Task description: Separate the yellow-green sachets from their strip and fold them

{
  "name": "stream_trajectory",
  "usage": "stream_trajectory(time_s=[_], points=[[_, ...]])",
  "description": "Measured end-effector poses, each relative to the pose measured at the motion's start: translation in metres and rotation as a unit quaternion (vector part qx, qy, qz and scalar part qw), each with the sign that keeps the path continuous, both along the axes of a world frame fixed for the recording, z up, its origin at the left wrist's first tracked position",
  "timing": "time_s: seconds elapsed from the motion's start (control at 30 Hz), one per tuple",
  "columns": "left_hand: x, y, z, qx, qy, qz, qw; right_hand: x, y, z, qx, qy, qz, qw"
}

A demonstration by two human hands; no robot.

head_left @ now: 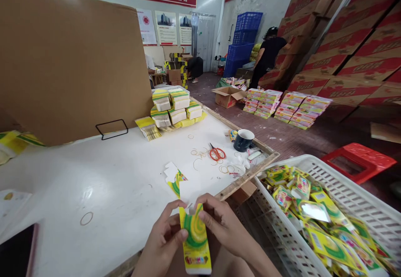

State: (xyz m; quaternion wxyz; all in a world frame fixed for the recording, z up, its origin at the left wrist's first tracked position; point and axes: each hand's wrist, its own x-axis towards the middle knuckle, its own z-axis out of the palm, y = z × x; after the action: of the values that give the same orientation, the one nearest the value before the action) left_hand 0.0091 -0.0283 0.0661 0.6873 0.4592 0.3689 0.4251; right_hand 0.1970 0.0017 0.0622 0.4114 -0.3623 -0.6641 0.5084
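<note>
Both hands hold one flat yellow-and-green printed carton (196, 243) upright at the near edge of the white table (109, 176). My left hand (163, 243) pinches its left edge with thumb and fingers. My right hand (224, 227) grips its top right corner, fingers curled. The carton's white flaps stick up between the two thumbs. Just beyond it on the table lies another flat carton blank (177, 181), white side partly up.
A white slotted crate (328, 172) of packets stands at right. Red scissors (216, 153), rubber bands, a dark cup (243, 139) and stacks of banded cartons (172, 108) lie farther on the table. A cardboard sheet (72, 59) stands at left. A person in black stands by stacked boxes.
</note>
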Motion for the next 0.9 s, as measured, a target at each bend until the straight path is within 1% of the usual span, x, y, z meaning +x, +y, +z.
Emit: stream_trajectory(time_s=[0.07, 0.13, 0.27, 0.3, 0.37, 0.43, 0.47, 0.5, 0.6, 0.67, 0.73, 0.8, 0.9], points=[[0.002, -0.002, -0.003, -0.006, -0.013, -0.015, 1.000, 0.002, 0.000, 0.002, 0.029, -0.051, -0.017, 0.998], [0.006, -0.003, -0.005, -0.007, -0.024, -0.012, 1.000, 0.003, -0.001, 0.001, 0.051, -0.084, -0.050, 0.994], [0.010, -0.002, -0.006, -0.011, -0.040, 0.015, 0.999, 0.001, -0.002, -0.005, 0.034, -0.051, -0.106, 0.992], [0.010, -0.002, -0.005, -0.010, -0.035, 0.010, 0.999, 0.001, -0.001, -0.006, 0.030, -0.041, -0.108, 0.993], [0.009, 0.001, -0.002, -0.002, -0.012, -0.002, 1.000, 0.004, 0.001, -0.005, 0.052, -0.034, -0.091, 0.994], [0.008, 0.002, -0.001, 0.011, 0.019, 0.003, 1.000, 0.008, 0.004, -0.001, 0.084, -0.027, -0.068, 0.994], [0.008, 0.003, -0.001, 0.019, 0.037, 0.010, 0.999, 0.011, 0.005, 0.001, 0.085, -0.024, -0.059, 0.994], [0.008, 0.003, -0.002, 0.027, 0.056, 0.022, 0.998, 0.012, 0.005, 0.003, 0.069, -0.026, -0.052, 0.996], [0.010, 0.003, -0.005, 0.046, 0.097, 0.046, 0.993, 0.013, 0.005, 0.005, -0.028, -0.069, -0.030, 0.997], [0.013, 0.002, -0.006, 0.048, 0.104, 0.037, 0.993, 0.009, 0.005, 0.003, -0.048, -0.116, -0.044, 0.991], [0.015, 0.002, -0.006, 0.043, 0.107, 0.026, 0.993, 0.004, 0.004, 0.000, -0.025, -0.154, -0.079, 0.985], [0.015, 0.003, -0.005, 0.040, 0.106, 0.027, 0.993, -0.001, 0.003, -0.001, -0.002, -0.177, -0.107, 0.978], [0.013, 0.007, -0.005, 0.024, 0.079, 0.039, 0.996, -0.003, 0.001, -0.001, 0.009, -0.184, -0.107, 0.977]])
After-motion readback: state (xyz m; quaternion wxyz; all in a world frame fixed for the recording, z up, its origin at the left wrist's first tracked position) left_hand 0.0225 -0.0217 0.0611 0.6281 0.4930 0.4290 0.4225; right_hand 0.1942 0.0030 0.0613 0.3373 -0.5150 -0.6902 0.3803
